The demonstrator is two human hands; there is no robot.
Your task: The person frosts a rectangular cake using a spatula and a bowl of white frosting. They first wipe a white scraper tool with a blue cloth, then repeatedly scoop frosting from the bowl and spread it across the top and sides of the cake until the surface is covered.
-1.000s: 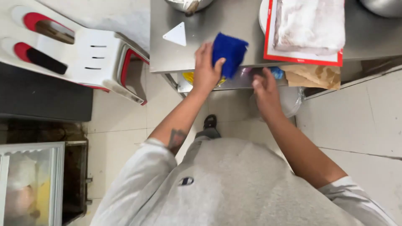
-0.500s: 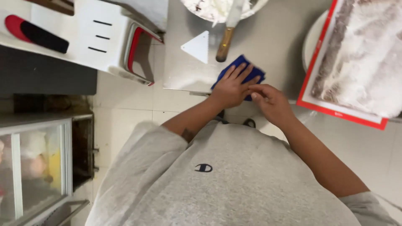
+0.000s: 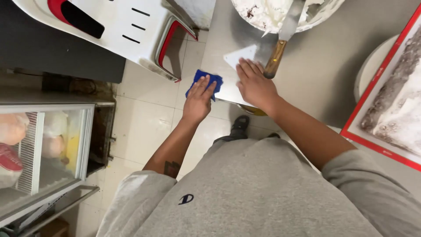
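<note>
The left hand (image 3: 198, 100) lies flat on a blue cloth (image 3: 205, 81) at the left edge of the steel table (image 3: 320, 74), its fingers (image 3: 202, 87) straight and slightly spread, pressing the cloth down rather than pinching it. The cloth is bunched under the palm and hangs partly over the table's edge, above the tiled floor (image 3: 144, 118). The right hand (image 3: 254, 85) rests palm down on the table just right of the cloth, fingers close together and pointing away from the body; its fingertips touch the near corner of a white scraper (image 3: 241, 56), a flat angular card lying on the table. Whether it grips anything cannot be told. Just beyond the right hand lies a spatula (image 3: 283, 41) with a brown wooden handle and a metal blade; the handle's end almost meets the fingers, and the blade reaches up into a bowl (image 3: 324, 13) of white cream with dark crumbs, at the far side of the table. At the table's right edge sits a red-rimmed tray (image 3: 377, 147) bearing a pale, frosted slab, partly over a white round plate (image 3: 370, 70). Left of the table, off its edge, stands a white plastic chair (image 3: 127, 30) with red trim, and further left, low down, a glass-fronted case (image 3: 48, 149) with blurred goods inside. The person wears a grey sweatshirt, and 1 dark shoe (image 3: 240, 125) shows on the floor below the table's edge.
</note>
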